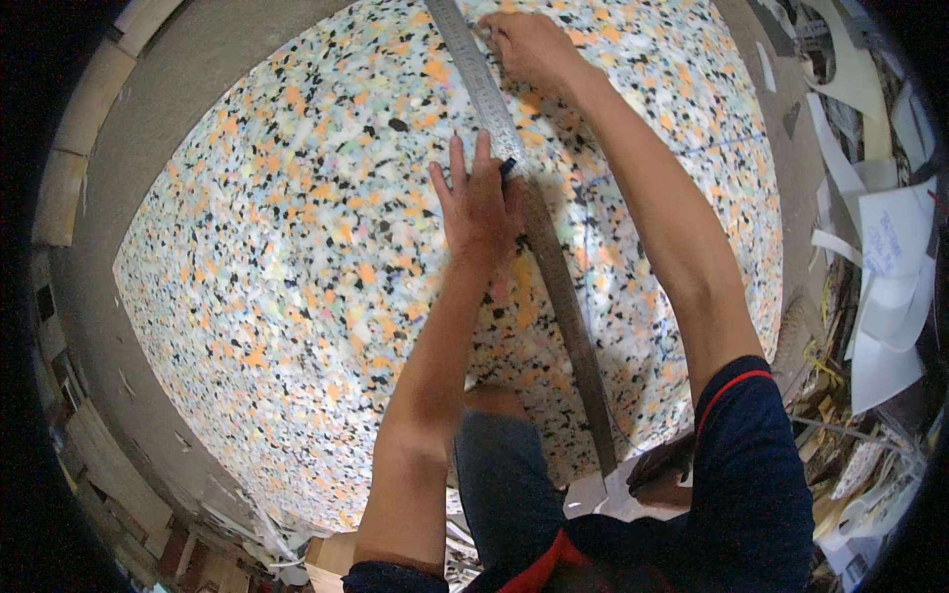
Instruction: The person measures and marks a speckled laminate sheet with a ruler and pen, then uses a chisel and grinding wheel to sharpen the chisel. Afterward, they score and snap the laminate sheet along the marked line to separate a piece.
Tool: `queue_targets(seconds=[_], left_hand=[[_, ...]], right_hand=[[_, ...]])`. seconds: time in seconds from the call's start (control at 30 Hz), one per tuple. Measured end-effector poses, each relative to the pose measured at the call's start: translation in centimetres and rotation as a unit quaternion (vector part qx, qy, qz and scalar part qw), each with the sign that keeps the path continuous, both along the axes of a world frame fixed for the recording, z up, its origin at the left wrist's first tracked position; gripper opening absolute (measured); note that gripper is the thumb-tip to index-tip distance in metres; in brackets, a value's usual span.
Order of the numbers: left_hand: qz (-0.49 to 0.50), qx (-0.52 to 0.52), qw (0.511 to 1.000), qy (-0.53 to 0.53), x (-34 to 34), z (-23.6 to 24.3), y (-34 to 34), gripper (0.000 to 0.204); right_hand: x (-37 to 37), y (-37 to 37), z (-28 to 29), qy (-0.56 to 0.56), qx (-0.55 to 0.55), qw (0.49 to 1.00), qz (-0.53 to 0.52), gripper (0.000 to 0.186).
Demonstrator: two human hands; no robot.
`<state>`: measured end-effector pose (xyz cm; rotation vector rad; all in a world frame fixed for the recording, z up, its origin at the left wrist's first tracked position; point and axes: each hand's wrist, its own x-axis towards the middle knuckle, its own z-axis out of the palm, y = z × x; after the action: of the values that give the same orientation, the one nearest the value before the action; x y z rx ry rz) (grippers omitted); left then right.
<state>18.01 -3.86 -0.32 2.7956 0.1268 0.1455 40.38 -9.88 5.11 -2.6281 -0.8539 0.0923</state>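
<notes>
A large speckled foam sheet [326, 227], white with orange, black and pale green flecks, lies beneath both hands. Across it runs a long metal straightedge [565, 292], slanting from the top edge down towards my body. My left hand [477, 212] lies against the straightedge near its middle, fingers stretched and spread over the foam. Beside its index finger shows a small dark blue stick-like thing [508, 168]; whether the hand grips it is unclear. At the far end, my right hand [534, 47] is closed just right of the straightedge. Whatever its fingertips pinch is hidden.
Blue lines [707, 148] cross the sheet on the right. White sheet offcuts [890, 287] and other scraps pile up beyond its right edge. Wooden boards [87, 109] line the left side, past grey floor [129, 257]. My bent knee [494, 403] rests at the near edge.
</notes>
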Motion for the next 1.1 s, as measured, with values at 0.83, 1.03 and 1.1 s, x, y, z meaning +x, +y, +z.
queue_targets(seconds=[0.83,1.03,1.1], left_hand=[[0.04,-0.009,0.993,-0.107,0.2,-1.6,-0.4,0.059],[0.045,-0.004,0.995,-0.094,0.7,-3.0,0.2,0.058],[0.039,0.002,0.993,-0.109,0.7,-3.1,0.2,0.057]], right_hand=[[-41.1,-24.1,5.7,0.116,-0.003,0.992,-0.044,0.044],[-47.8,-27.9,7.0,0.174,0.063,0.978,-0.1,0.042],[-49.6,-28.9,7.8,0.222,0.017,0.968,-0.116,0.042]])
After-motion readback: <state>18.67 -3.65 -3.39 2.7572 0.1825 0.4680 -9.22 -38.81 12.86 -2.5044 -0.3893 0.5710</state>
